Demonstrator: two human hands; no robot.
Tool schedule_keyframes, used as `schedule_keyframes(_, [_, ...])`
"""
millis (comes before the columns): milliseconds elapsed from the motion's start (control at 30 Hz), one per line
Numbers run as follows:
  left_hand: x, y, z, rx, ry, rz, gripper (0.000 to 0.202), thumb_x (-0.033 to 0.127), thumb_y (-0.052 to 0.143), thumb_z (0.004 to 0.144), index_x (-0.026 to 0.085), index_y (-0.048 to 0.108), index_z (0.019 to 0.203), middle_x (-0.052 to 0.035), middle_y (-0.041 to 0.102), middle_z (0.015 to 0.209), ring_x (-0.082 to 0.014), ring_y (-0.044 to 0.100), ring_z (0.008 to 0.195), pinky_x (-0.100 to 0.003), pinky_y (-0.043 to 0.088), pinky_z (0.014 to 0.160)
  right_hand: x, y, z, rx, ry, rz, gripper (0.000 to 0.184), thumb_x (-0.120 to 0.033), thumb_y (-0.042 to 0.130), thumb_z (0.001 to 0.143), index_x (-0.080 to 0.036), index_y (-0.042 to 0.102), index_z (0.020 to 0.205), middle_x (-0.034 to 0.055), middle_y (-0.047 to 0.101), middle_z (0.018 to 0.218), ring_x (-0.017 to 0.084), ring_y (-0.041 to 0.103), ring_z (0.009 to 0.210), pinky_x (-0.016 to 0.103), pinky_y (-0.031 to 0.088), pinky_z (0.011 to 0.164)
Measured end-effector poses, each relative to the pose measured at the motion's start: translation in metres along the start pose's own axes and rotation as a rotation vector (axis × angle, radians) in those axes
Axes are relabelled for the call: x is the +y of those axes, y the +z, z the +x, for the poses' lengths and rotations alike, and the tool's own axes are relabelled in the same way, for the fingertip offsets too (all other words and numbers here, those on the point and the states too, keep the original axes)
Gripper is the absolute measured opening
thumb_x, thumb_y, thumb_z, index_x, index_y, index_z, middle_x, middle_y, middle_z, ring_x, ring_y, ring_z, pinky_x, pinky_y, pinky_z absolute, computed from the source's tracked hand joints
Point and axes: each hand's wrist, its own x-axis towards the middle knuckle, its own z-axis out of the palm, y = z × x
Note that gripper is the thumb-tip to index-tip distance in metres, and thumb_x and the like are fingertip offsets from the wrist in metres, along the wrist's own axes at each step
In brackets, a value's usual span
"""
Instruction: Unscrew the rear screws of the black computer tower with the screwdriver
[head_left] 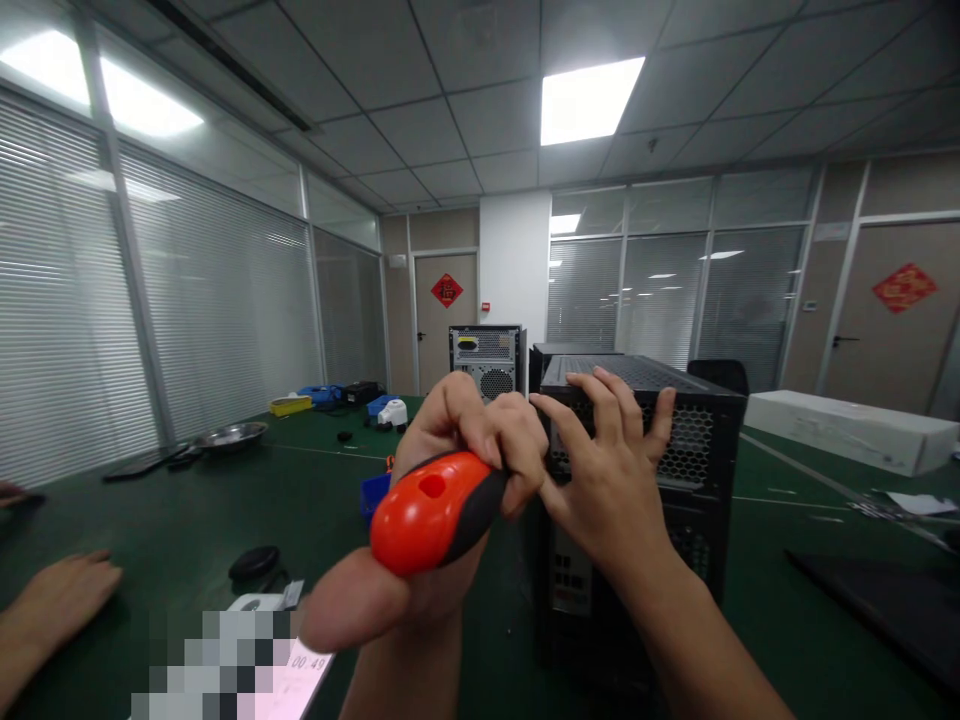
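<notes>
Apparently, steadiness matters most at the computer case

Close beside the left edge of the black computer case (712,470), the left hand (465,425) is wrapped around a red-and-black handle (409,525), its rounded end facing the wearer. The handle looks like a screwdriver's, but the fingers hide its far end, so I cannot tell whether it touches the case. The right hand (611,460) is spread wide, with its fingertips near the top edge and its thumb close to the left hand's fingers.

To do this well, I would keep the handle straight in line with whatever it meets, turn from the wrist under even pressure, and let the right hand brace the case so it does not shift. The two hands sit close together and block the view, so a slightly lower right thumb might help.

On the green table (315,520), a blue bin (375,495) sits behind the left hand, partly hidden. A metal bowl (232,437) and a yellow box (290,406) lie well apart to the left, and a pink screen (309,668) lies near the left forearm. Another person's hand (75,590) rests at the left. A black panel (885,610) and a long white box (847,430) lie to the right.
</notes>
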Motion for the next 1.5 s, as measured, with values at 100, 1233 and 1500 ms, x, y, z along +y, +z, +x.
schedule_keyframes(100, [0.008, 0.001, 0.0, -0.034, -0.027, 0.036, 0.067, 0.084, 0.044, 0.086, 0.019, 0.059, 0.077, -0.0019, 0.057, 0.069, -0.0165, 0.053, 0.066, -0.034, 0.046, 0.073, 0.0, 0.0, 0.0, 0.017, -0.011, 0.011, 0.051, -0.028, 0.073, 0.079, -0.028, 0.064, 0.129, 0.0109, 0.051, 0.143, 0.034, 0.037, 0.144, 0.068, 0.003, 0.123])
schedule_keyframes(1233, [0.013, 0.002, 0.001, -0.007, -0.149, 0.004, 0.072, 0.09, 0.059, 0.07, 0.02, 0.055, 0.08, 0.0033, 0.048, 0.059, -0.0125, 0.041, 0.054, -0.033, 0.039, 0.066, -0.001, 0.0, 0.0, -0.003, 0.028, 0.008, 0.058, -0.028, 0.071, 0.081, -0.025, 0.054, 0.136, 0.0074, 0.049, 0.145, 0.03, 0.034, 0.146, 0.062, -0.002, 0.126])
schedule_keyframes(1500, [0.025, 0.0, 0.003, -0.006, -0.193, 0.101, 0.079, 0.089, 0.036, 0.084, 0.017, 0.07, 0.081, -0.0098, 0.064, 0.083, -0.0261, 0.06, 0.081, -0.046, 0.047, 0.089, -0.001, -0.001, 0.0, -0.015, 0.03, 0.017, 0.06, -0.027, 0.069, 0.08, -0.024, 0.051, 0.138, 0.0079, 0.049, 0.145, 0.029, 0.034, 0.146, 0.062, -0.002, 0.126])
